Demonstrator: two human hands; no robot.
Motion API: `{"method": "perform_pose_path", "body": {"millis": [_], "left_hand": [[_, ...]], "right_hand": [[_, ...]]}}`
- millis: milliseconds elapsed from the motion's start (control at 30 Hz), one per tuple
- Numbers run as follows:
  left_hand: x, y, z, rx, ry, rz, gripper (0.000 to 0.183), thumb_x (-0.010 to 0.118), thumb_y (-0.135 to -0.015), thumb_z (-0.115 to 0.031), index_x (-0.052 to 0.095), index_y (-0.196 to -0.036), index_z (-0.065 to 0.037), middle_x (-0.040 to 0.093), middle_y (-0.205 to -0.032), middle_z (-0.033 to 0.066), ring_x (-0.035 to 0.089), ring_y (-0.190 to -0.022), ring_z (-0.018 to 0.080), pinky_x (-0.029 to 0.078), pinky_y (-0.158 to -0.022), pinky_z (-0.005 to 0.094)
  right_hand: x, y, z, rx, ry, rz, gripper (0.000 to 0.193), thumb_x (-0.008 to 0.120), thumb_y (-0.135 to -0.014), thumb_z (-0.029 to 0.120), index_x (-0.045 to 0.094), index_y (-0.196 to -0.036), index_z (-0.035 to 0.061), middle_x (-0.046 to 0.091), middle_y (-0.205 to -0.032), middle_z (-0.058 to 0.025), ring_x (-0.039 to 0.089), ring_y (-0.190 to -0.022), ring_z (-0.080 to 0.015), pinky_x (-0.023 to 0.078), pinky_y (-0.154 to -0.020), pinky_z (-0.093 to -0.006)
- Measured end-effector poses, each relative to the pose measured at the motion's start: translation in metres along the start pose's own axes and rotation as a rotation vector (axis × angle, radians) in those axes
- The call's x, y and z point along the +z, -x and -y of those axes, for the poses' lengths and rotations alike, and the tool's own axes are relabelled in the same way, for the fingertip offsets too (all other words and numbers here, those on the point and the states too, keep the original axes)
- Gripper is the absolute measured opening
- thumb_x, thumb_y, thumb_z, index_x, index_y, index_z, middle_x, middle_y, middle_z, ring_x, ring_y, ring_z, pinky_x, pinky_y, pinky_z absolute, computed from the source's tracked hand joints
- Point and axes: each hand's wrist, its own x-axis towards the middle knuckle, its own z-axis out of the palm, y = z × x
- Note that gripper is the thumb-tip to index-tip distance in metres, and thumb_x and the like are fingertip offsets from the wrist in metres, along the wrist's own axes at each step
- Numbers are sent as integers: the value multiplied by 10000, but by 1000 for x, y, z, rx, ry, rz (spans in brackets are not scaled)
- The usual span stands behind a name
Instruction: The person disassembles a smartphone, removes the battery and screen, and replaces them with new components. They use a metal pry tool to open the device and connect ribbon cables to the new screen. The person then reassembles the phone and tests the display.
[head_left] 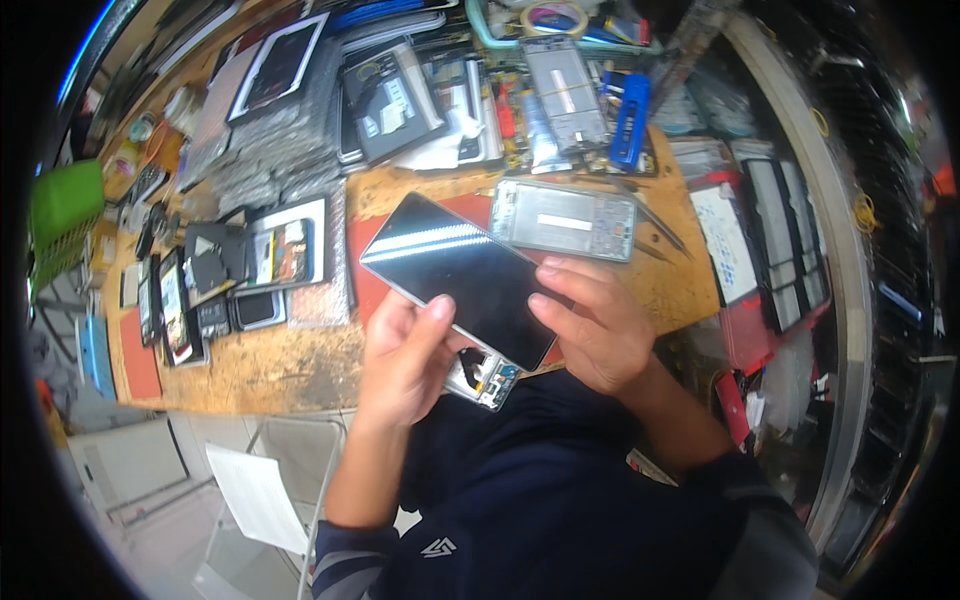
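A dark, glossy phone screen (465, 275) is tilted between my two hands above the near edge of the bench, with a bright streak of light across it. My left hand (405, 350) grips its lower left edge, thumb on top and the fingers underneath, mostly hidden. At its right edge, my right hand (595, 325) has its fingers bent against the rim; its thumb does not show. From under the screen's near end juts an opened phone body (485, 380) with bare internal parts. Whether the two are joined, I cannot tell. A silver phone frame (565, 220) lies just beyond.
The wooden bench (270, 375) carries a red mat (375, 230). Stacked bubble-wrapped screens (275, 150) rise at the far left, beside opened devices (285, 250). Tweezers (660, 225) and a blue tool (629, 120) lie to the right. A white folding chair (258, 500) stands lower left.
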Motion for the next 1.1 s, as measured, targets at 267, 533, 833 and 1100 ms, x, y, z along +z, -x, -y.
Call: {"method": "perform_pose_path", "body": {"millis": [267, 533, 833, 1100], "left_hand": [[-9, -6, 6, 78, -171, -102, 223, 671, -1086, -110, 572, -1229, 30, 734, -1088, 134, 767, -916, 177, 679, -826, 346], [-6, -7, 5, 87, -280, -15, 288, 675, -1088, -126, 578, -1293, 51, 755, -1121, 154, 767, -921, 176, 658, -816, 316], [-5, -6, 6, 92, -288, -7, 292, 674, -1088, -125, 572, -1286, 64, 761, -1093, 154, 772, -914, 190, 646, -822, 324], [-5, -7, 5, 69, -303, -3, 285, 679, -1088, -148, 595, -1261, 63, 764, -1084, 149, 772, -898, 179, 641, -814, 310]], "right_hand": [[10, 14, 3, 218, -183, 92, 937, 842, -822, -37, 322, -1598, -108, 559, -1481, -330, 635, -1324, -434, 632, -993, -432], [2, 7, 12, 176, 59, 188, 1130, 1019, -700, 165, 373, -1589, -100, 575, -1476, -323, 628, -1311, -436, 528, -1101, -495], [5, 2, 11, 127, 61, 143, 1074, 1026, -672, 164, 447, -1538, -97, 618, -1403, -312, 645, -1254, -437, 534, -1052, -498], [2, 4, 11, 96, 89, 123, 1064, 1023, -676, 170, 452, -1532, -101, 627, -1387, -303, 658, -1219, -425, 546, -1020, -486]]}}
